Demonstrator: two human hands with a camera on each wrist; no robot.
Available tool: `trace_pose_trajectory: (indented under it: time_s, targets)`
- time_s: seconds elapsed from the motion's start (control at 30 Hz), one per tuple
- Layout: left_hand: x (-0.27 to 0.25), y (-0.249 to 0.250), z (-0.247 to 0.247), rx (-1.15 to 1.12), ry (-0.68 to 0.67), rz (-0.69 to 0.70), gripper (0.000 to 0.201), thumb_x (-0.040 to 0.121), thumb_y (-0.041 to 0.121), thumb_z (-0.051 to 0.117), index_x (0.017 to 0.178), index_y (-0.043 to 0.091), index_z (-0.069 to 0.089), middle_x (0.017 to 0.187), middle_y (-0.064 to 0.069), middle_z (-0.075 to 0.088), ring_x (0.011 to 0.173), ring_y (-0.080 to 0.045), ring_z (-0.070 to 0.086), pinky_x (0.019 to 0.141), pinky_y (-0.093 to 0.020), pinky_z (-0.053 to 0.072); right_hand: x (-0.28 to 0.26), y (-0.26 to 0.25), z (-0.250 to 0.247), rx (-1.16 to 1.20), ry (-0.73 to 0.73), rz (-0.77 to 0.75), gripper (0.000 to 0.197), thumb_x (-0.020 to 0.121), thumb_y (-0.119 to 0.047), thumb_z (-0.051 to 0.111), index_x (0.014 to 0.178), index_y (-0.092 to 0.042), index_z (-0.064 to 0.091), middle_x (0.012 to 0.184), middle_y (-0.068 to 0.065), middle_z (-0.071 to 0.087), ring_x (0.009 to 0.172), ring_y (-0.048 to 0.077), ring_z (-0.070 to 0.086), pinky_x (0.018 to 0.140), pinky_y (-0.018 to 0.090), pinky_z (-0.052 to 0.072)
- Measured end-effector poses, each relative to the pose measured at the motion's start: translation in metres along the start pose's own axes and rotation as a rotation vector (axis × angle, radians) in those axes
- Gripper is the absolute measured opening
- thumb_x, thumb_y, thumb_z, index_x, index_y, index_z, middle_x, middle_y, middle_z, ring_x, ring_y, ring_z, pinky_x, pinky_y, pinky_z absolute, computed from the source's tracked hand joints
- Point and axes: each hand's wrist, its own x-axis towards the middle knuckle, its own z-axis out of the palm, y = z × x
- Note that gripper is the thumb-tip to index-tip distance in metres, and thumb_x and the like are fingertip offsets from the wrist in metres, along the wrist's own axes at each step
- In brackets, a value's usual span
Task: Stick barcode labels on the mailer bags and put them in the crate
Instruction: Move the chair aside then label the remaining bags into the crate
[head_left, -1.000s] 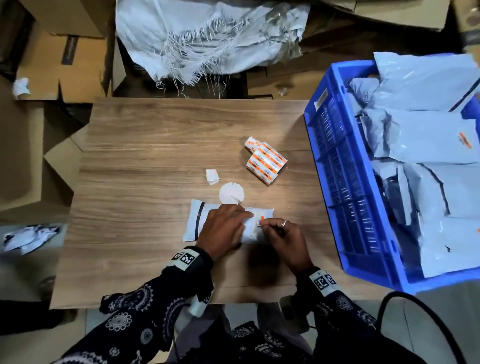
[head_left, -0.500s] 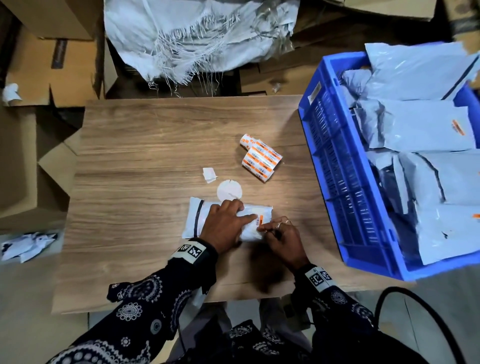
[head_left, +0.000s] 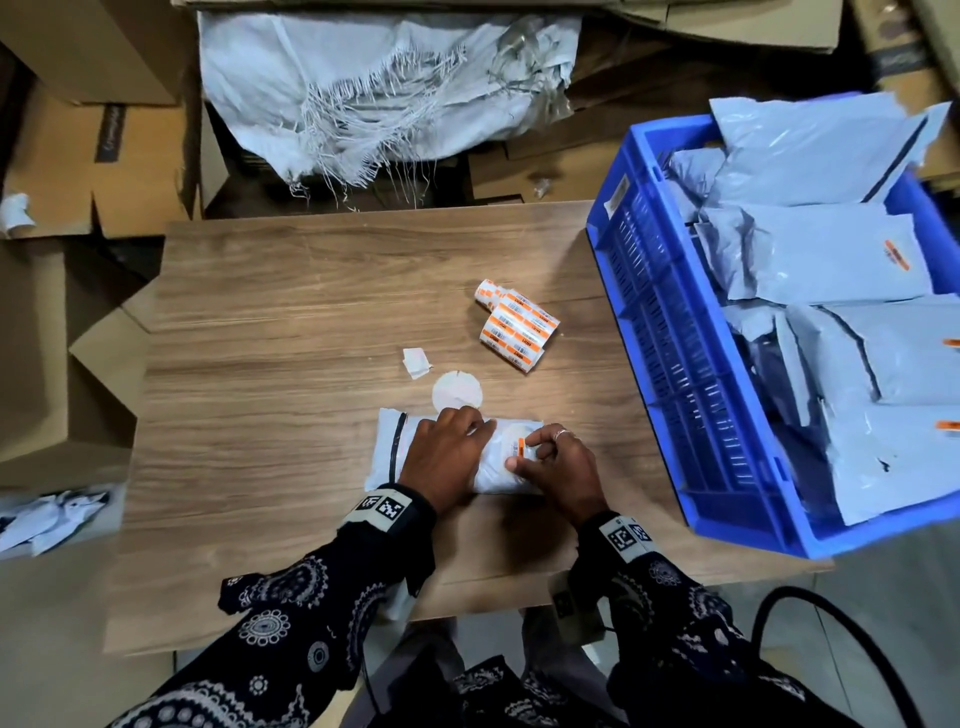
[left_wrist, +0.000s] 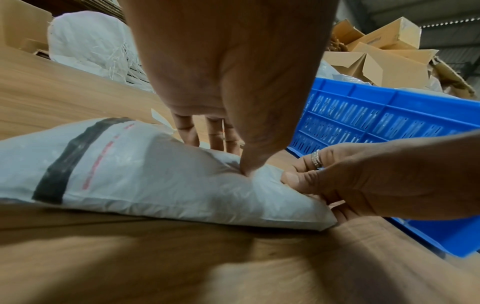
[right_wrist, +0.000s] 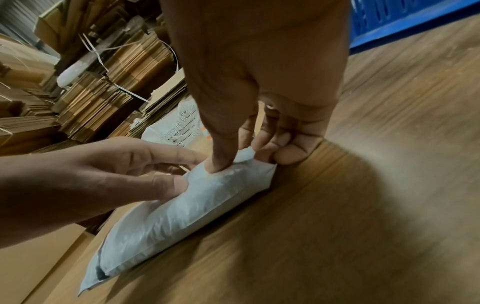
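Label (head_left: 521, 450) under right grip (head_left: 561, 470)

A brown wood-grain tabletop (head_left: 291, 322) carries a round white paper disc (head_left: 456, 391) and, just beside it, a small torn white paper scrap (head_left: 415, 361). Beyond the far edge lies a frayed white woven sack (head_left: 374, 88) among flattened brown cardboard boxes (head_left: 67, 156). Crumpled white paper (head_left: 47, 514) sits on the floor at left.
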Motion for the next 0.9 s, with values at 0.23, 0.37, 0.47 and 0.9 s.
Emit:
trace_pose_trajectory:
  time_s: [0.23,0.37,0.47,0.9]
  targets:
    - [0.002,-0.006,0.005,-0.053,-0.046,-0.035,0.059,0.092,0.023,0.062,0.149,0.023,0.046,0.154,-0.012,0.042,0.140,-0.034,0.039,0.107,-0.043,0.037,0.016,-0.012,0.004,-0.087,0.096,0.165,0.038,0.069,-0.056,0.080,0.068,-0.023,0.061,0.081,-0.002,0.072,0.090,0.026,0.066,0.084,0.036,0.053]
    - [0.000,-0.007,0.006,-0.039,-0.034,-0.055,0.060,0.091,0.024,0.064,0.148,0.022,0.046,0.146,-0.012,0.050,0.132,-0.037,0.046,0.103,-0.046,0.039,0.008,-0.008,0.003,-0.102,0.000,0.105,0.042,0.061,-0.045,0.090,0.081,-0.028,0.057,0.083,-0.004,0.065,0.089,0.021,0.064,0.080,0.032,0.050]
    - [-0.001,-0.006,0.002,0.011,-0.024,-0.075,0.060,0.090,0.029,0.063,0.147,0.024,0.046,0.138,-0.009,0.055,0.126,-0.036,0.050,0.097,-0.047,0.038,-0.005,-0.012,-0.001,-0.107,-0.032,0.049,0.056,0.056,-0.034,0.095,0.095,-0.025,0.056,0.087,-0.004,0.058,0.087,0.020,0.060,0.072,0.026,0.042]
    - [0.014,0.006,-0.100,-0.630,0.232,-0.061,0.050,0.065,0.069,0.062,0.086,0.025,0.072,0.078,0.007,0.063,0.077,-0.012,0.057,0.067,-0.030,0.034,-0.024,-0.067,-0.072,0.299,-0.010,-0.125,0.080,0.062,-0.046,0.092,0.128,-0.034,0.048,0.112,0.000,0.066,0.101,0.015,0.068,0.085,0.034,0.058]
